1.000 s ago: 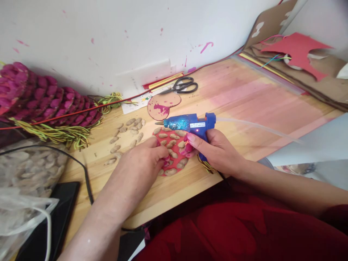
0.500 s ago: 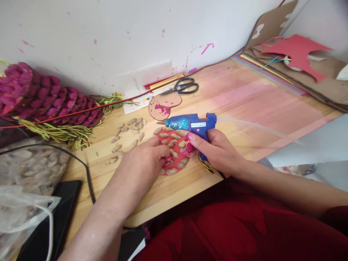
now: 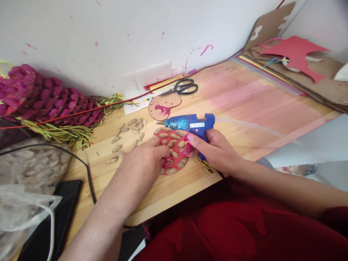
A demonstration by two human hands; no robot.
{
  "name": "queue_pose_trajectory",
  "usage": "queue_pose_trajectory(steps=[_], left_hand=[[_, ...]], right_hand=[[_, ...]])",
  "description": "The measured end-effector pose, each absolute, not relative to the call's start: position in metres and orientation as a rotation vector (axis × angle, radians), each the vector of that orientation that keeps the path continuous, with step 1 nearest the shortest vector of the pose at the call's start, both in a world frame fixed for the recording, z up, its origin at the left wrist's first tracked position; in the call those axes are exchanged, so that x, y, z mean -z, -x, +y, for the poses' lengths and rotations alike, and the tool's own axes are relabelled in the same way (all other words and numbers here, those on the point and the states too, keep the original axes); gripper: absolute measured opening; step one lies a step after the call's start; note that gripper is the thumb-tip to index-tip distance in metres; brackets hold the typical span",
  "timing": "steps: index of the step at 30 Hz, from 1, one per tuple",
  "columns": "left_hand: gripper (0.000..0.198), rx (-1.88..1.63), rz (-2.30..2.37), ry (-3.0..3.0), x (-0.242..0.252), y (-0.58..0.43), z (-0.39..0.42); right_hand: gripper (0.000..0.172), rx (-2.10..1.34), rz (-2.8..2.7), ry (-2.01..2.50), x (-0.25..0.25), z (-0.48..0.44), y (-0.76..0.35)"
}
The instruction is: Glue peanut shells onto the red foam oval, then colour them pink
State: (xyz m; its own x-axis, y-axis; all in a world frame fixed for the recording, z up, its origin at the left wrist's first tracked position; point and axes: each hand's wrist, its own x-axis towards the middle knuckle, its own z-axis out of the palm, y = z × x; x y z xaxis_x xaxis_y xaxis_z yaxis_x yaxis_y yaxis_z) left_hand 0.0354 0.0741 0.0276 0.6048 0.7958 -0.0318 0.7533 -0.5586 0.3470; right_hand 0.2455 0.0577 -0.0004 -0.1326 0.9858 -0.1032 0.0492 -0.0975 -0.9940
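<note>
A blue hot glue gun (image 3: pixel 178 122) with a glittery barrel is gripped by my right hand (image 3: pixel 214 146). Its nozzle points left, and a long clear glue stick (image 3: pixel 252 127) trails from its back. Below the barrel lies a red cutout (image 3: pixel 176 148) with several peanuts (image 3: pixel 172 143) spread over it. My left hand (image 3: pixel 148 156) is over the cutout's left side, fingers bent and pinched down at its surface. Whatever sits between those fingertips is hidden. To the left is a cluster of loose peanuts (image 3: pixel 134 125) on the wooden table.
Black scissors (image 3: pixel 186 86) and a paint-stained heart-shaped cardboard (image 3: pixel 163 105) lie behind the gun. Magenta stacked decorations (image 3: pixel 54 94) with yellow-green strings stand at the left. A clear bag of peanuts (image 3: pixel 40 163) is in front of them. Red scrap paper (image 3: pixel 296 54) rests on cardboard at right.
The glue gun has shifted very slightly left with my right hand. My left hand stays in the same place over the red cutout.
</note>
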Motion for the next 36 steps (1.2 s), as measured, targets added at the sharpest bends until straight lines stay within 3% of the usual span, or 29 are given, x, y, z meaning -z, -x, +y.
queue_pose_trajectory(steps=[17, 21, 26, 29, 36], left_hand=[[0.023, -0.22, 1.336, -2.457, -0.046, -0.034, 0.068], [0.028, -0.433, 1.391, -2.422, -0.045, -0.023, 0.051], [0.04, -0.877, 1.558, -2.603, -0.002, -0.025, 0.005], [0.051, -0.784, 1.726, -2.672, 0.021, -0.037, -0.018], [0.043, -0.566, 1.92, -2.692, 0.022, -0.058, -0.025]], right_hand=[[0.028, -1.414, -1.213, 1.183, 0.004, 0.059, -0.244], [0.029, -1.439, -1.167, 1.14, 0.01, 0.06, -0.244], [0.034, -1.426, -1.156, 1.122, 0.015, 0.062, -0.243], [0.035, -1.422, -1.16, 1.12, 0.016, 0.063, -0.243], [0.037, -1.41, -1.188, 1.095, 0.021, 0.063, -0.245]])
